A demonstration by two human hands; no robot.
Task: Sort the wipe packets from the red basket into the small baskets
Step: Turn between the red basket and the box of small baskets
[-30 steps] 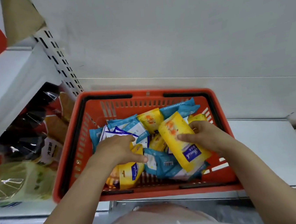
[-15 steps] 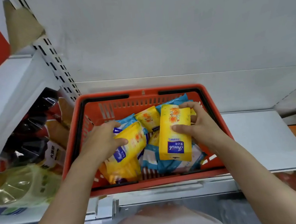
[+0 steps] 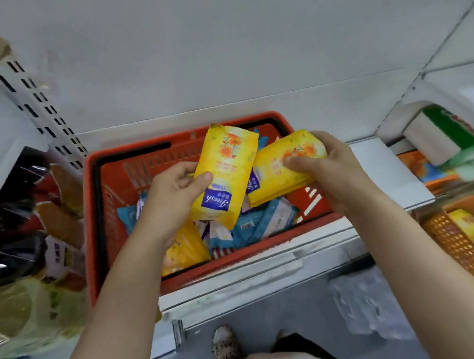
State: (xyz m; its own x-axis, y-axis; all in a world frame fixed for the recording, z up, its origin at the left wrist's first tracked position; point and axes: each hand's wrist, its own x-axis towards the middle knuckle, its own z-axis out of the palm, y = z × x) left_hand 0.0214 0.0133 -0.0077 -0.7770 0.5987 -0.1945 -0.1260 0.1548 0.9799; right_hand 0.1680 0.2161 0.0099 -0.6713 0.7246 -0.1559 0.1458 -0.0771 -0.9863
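The red basket (image 3: 93, 212) stands on a white shelf and holds several blue and yellow wipe packets (image 3: 263, 223). My left hand (image 3: 170, 198) grips a yellow packet (image 3: 223, 175) upright above the basket's middle. A second yellow packet (image 3: 281, 171) lies tilted in the grip of my right hand (image 3: 325, 170), over the basket's right side. The two lifted packets almost touch. An orange small basket (image 3: 453, 244) with yellow packets inside sits low at the right.
The white shelf (image 3: 381, 170) reaches right of the red basket. Bagged goods (image 3: 29, 218) crowd the left shelf. Green and white packs (image 3: 447, 133) and another orange basket (image 3: 422, 168) sit at the right. A perforated upright (image 3: 38, 112) rises at back left.
Both hands have lifted their yellow packets up out of the pile. The view has swung right and down, showing the orange basket at lower right.
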